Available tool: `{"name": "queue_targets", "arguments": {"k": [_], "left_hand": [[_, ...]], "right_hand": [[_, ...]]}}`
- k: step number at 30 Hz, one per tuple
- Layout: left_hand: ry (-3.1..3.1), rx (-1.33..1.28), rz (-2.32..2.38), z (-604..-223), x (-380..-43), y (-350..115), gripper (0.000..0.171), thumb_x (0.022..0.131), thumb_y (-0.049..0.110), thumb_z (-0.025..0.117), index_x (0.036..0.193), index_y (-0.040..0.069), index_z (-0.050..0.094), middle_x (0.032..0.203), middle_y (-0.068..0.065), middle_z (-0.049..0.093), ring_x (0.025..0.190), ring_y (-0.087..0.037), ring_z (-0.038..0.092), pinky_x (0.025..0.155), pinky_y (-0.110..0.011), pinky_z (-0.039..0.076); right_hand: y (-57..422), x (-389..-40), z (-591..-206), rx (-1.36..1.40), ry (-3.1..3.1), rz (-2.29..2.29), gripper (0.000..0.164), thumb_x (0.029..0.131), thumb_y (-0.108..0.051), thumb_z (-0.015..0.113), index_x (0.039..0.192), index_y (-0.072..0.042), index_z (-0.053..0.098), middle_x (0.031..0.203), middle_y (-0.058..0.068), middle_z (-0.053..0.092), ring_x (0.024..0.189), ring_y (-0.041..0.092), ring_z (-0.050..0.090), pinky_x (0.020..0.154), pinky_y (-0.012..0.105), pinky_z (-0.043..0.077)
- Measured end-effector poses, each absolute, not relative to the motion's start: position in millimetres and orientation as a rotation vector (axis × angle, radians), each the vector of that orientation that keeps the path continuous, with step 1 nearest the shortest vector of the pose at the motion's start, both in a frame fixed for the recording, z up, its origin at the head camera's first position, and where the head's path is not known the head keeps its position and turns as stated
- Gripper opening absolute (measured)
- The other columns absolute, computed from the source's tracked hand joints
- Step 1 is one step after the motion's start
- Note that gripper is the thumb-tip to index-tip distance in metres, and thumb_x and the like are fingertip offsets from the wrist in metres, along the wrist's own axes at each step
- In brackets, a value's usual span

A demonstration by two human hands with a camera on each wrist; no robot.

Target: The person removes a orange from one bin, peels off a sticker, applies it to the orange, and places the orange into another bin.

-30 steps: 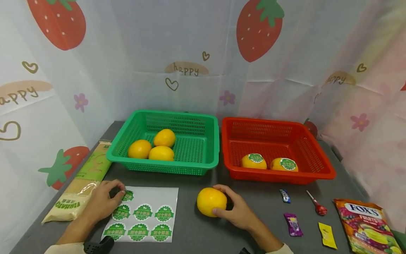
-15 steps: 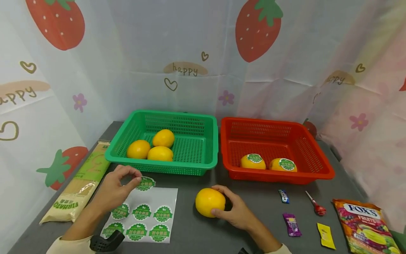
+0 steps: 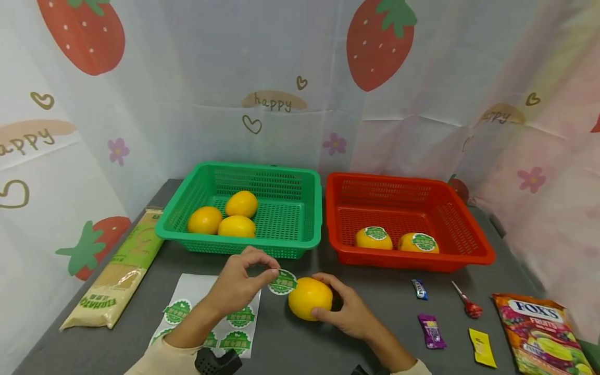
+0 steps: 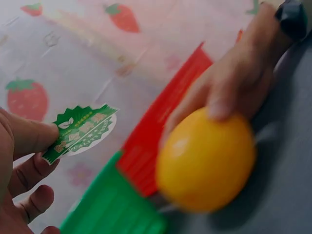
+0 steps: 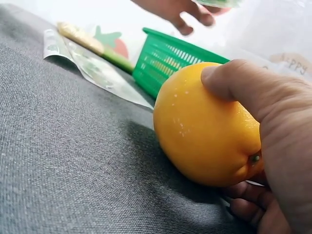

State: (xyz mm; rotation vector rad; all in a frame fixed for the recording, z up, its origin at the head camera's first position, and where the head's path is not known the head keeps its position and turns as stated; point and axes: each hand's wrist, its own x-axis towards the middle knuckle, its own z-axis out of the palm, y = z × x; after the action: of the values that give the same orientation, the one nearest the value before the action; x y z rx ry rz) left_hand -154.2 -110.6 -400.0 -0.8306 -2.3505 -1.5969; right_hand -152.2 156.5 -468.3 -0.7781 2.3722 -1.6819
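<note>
The right hand [image 3: 350, 311] curls around an orange [image 3: 310, 298] that rests on the desk [image 3: 384, 333] near its front edge, in front of the gap between the green basket [image 3: 309, 229] and the red basket [image 3: 469, 245]. The left hand [image 3: 241, 284] pinches a green sticker [image 3: 283, 283] between thumb and forefinger, holding it just beside the orange's left side. The sticker sheet [image 3: 187, 307] lies flat on the desk under the left forearm, toward the front left.
</note>
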Motion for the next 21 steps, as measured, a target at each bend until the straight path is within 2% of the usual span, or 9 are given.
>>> {"name": "queue_targets", "arguments": {"k": [5,13,21], "left_hand": [[-2.391,-0.793,-1.662,-415,-158,-83,0.005,0.09,0.011,0.07,0.094,0.011,0.072,0.093,0.002,0.067,0.089,-0.019,0.052,0.083,-0.043,0.043],[-2.401,-0.73,-1.707,-433,-161,-62,0.003,0.088,0.009,0.071,0.09,0.009,0.073,0.086,0.004,0.065,0.083,-0.026,0.053,0.073,-0.041,0.044],[-2.376,-0.654,-1.582,-444,-157,-47,0.004,0.085,0.009,0.074,0.089,0.01,0.072,0.08,0.01,0.061,0.078,-0.023,0.052,0.07,-0.042,0.044]], "right_hand": [[159,-157,-481,-0.803,2.353,-1.683,0.057,0.088,-0.016,0.073,0.139,-0.013,0.049,0.128,-0.001,0.056,0.108,0.022,0.052,0.096,0.044,0.038],[160,-158,-482,-0.788,2.352,-1.663,0.059,0.084,-0.023,0.077,0.137,-0.026,0.05,0.125,-0.007,0.058,0.11,0.019,0.053,0.098,0.041,0.038],[162,-159,-482,-0.815,2.329,-1.682,0.058,0.085,-0.02,0.076,0.137,-0.024,0.051,0.124,-0.004,0.058,0.108,0.02,0.054,0.095,0.038,0.041]]}}
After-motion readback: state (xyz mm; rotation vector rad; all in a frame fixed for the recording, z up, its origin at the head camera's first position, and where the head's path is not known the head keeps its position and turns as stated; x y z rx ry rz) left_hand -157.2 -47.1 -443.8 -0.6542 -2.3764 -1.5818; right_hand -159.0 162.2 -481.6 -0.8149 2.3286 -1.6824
